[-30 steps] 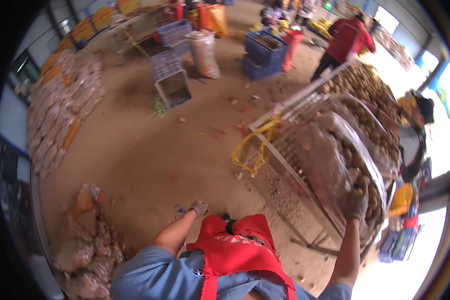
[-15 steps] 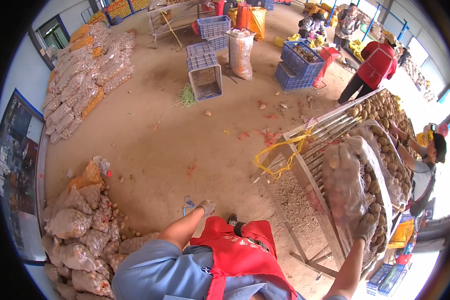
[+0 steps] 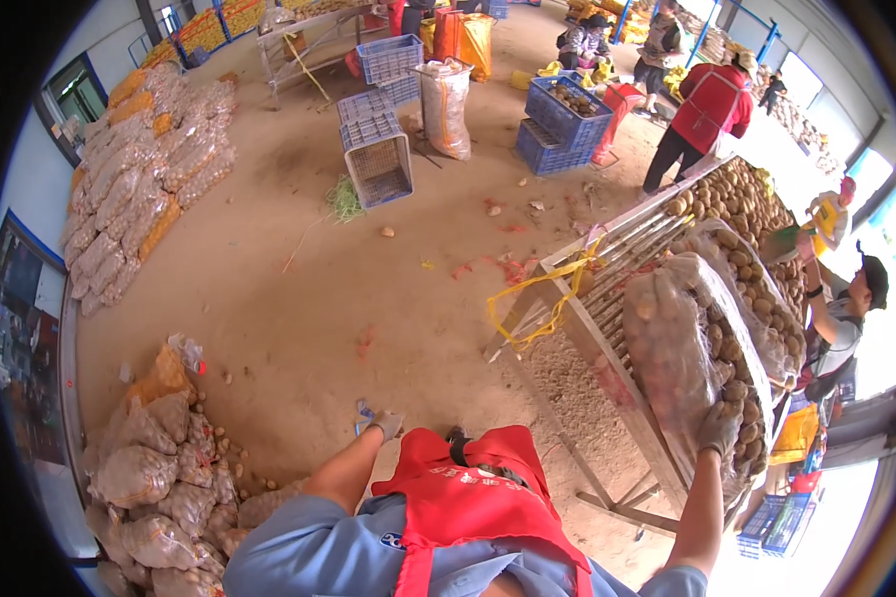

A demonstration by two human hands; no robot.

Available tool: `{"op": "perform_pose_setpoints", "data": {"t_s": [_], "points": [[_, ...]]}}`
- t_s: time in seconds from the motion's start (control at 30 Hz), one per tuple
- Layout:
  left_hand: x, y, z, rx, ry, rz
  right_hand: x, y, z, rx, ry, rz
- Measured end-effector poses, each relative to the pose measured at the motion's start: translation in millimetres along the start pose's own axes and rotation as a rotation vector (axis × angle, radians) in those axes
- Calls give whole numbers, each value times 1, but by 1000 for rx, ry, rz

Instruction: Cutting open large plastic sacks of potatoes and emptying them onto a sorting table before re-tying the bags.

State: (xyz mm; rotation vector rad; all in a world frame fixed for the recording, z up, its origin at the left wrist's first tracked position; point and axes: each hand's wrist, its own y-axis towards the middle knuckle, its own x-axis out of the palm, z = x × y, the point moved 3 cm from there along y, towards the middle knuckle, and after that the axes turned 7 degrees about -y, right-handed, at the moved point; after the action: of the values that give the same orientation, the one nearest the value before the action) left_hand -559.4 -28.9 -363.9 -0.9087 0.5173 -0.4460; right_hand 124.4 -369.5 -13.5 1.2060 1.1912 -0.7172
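My right hand, in a grey glove, lies on potatoes at the near side of a clear plastic sack. Its fingers look stretched out along the potatoes. The sack lies on a slatted metal sorting table, its potatoes showing along the right side. A second sack of potatoes lies just beyond it. Low beside my red apron hangs my left hand, also gloved. Its fingers are too small to read. Next to it is a small blue object; whether I hold it I cannot tell.
Yellow straps hang from the table's corner. A person in grey stands across the table; another in red is at its far end. Full sacks are piled at left. Blue crates and loose potatoes are on the floor.
The view has shifted, so the room sits further left. My right hand has moved slightly up along the sack. Across the table, the person in grey has raised an arm, and someone in yellow shows behind.
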Motion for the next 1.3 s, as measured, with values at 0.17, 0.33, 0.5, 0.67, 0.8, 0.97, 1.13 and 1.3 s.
{"op": "perform_pose_setpoints", "data": {"t_s": [0.17, 0.33, 0.5, 0.67, 0.8, 0.97, 1.13, 1.3], "points": [[5, 4, -4, -75, -36, -37, 2, 3, 6, -58, -32, -17], [17, 9, 17, -35, -71, -86, -8, 1, 13, -179, 21, -26], [28, 12, 40, -27, -66, -151, -9, -4, 15, -204, 6, 0], [35, 8, 56, -45, 70, -87, -7, -7, 12, -209, 18, 108], [45, 3, 66, -16, 99, -108, -8, -7, 12, -203, -10, 120], [61, 7, 75, -25, 112, -120, -12, -7, 10, -196, 21, 116], [73, 19, 86, -16, 144, -143, -15, -7, 8, -175, 38, 120], [82, 21, 101, 34, 136, -122, -16, -6, 7, -136, 36, 110]]}}
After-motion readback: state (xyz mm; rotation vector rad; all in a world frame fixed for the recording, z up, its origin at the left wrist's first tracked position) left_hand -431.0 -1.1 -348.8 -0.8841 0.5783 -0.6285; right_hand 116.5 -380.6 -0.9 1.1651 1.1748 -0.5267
